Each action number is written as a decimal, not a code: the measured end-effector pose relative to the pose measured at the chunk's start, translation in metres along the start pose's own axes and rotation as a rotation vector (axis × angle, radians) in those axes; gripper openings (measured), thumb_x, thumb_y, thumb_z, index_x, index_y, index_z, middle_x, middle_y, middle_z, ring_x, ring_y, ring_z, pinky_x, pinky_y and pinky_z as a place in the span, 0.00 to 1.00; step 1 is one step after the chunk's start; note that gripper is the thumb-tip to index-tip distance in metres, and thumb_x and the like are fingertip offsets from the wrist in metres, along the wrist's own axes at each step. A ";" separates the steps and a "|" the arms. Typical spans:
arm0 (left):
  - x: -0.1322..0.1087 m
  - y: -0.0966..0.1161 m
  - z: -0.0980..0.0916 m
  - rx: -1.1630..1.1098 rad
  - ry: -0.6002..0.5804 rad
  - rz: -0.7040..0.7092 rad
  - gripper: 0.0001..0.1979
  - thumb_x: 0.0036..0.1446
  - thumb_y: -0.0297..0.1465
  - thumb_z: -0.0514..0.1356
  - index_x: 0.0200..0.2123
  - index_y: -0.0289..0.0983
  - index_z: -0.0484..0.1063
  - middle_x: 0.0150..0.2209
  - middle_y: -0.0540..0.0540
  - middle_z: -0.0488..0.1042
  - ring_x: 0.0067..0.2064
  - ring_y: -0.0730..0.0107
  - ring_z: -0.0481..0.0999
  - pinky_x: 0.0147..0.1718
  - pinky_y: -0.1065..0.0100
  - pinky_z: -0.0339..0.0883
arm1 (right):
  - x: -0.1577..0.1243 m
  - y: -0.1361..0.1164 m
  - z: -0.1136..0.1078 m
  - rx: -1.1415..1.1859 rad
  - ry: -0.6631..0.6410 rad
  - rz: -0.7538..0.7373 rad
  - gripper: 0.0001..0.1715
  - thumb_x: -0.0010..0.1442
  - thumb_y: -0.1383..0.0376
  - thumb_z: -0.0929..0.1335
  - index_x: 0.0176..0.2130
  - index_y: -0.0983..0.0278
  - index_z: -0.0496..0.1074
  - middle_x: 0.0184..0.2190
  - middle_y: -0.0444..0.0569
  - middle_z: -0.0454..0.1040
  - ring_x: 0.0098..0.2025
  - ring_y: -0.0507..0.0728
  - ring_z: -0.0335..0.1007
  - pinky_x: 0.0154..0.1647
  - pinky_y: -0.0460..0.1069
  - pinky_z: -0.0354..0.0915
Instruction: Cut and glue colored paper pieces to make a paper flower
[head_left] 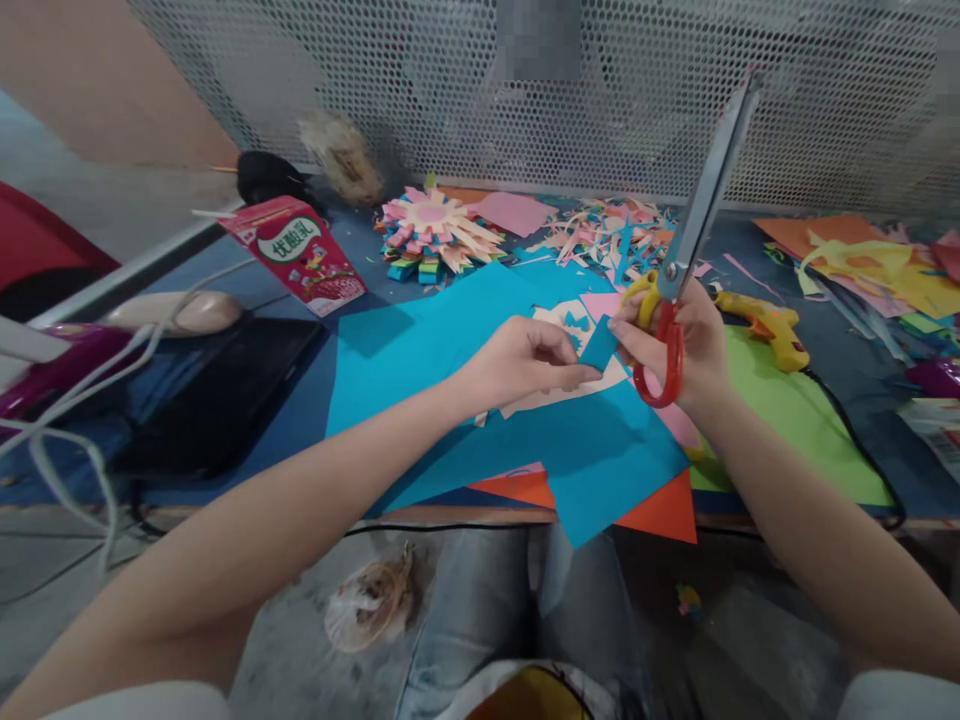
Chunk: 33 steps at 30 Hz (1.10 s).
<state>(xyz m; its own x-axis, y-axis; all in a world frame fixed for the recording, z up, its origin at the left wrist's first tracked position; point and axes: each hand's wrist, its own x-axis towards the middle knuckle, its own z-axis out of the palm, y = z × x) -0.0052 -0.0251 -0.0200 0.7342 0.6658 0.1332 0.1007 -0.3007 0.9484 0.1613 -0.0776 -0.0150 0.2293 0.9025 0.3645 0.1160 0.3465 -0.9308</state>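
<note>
My left hand [525, 362] pinches a small blue paper piece [598, 345] between thumb and fingers. My right hand [694, 345] grips red and yellow handled scissors [694, 230], whose closed blades point up and away; its fingertips also touch the same blue piece. Both hands hover over large blue paper sheets [450, 360] on the table, with a cream cut-out [559, 395] lying under the hands.
A paper flower [435, 232] and paper scraps [615, 235] lie at the back. A pink drink carton [300, 255] stands left, near a black tablet [217, 400] and white cables. A yellow glue gun [769, 325], green sheet [795, 420] and orange sheet [660, 512] lie right.
</note>
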 end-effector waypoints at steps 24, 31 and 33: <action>0.003 -0.003 0.000 -0.223 0.157 0.083 0.18 0.45 0.35 0.68 0.40 0.33 0.73 0.24 0.50 0.75 0.20 0.80 0.68 0.15 0.77 0.61 | -0.009 -0.005 0.001 -0.101 -0.216 0.041 0.26 0.43 0.63 0.76 0.32 0.60 0.57 0.26 0.38 0.67 0.23 0.48 0.67 0.20 0.45 0.67; 0.001 -0.004 -0.004 -0.163 0.233 0.168 0.13 0.49 0.33 0.66 0.36 0.33 0.72 0.24 0.50 0.75 0.17 0.82 0.68 0.16 0.78 0.63 | -0.003 -0.001 0.002 -0.076 -0.133 0.018 0.25 0.43 0.62 0.76 0.31 0.59 0.56 0.23 0.35 0.66 0.18 0.48 0.67 0.16 0.46 0.65; 0.002 -0.004 -0.003 -0.164 0.227 0.183 0.14 0.48 0.35 0.67 0.36 0.33 0.72 0.24 0.51 0.74 0.18 0.82 0.68 0.16 0.78 0.64 | -0.003 0.000 0.002 -0.079 -0.132 0.007 0.26 0.43 0.63 0.76 0.32 0.59 0.56 0.24 0.35 0.66 0.19 0.48 0.68 0.16 0.46 0.66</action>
<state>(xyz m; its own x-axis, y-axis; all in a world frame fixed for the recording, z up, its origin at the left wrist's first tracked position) -0.0063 -0.0210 -0.0227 0.5598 0.7518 0.3485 -0.1418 -0.3275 0.9342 0.1592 -0.0797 -0.0161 0.1018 0.9325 0.3466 0.1915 0.3236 -0.9266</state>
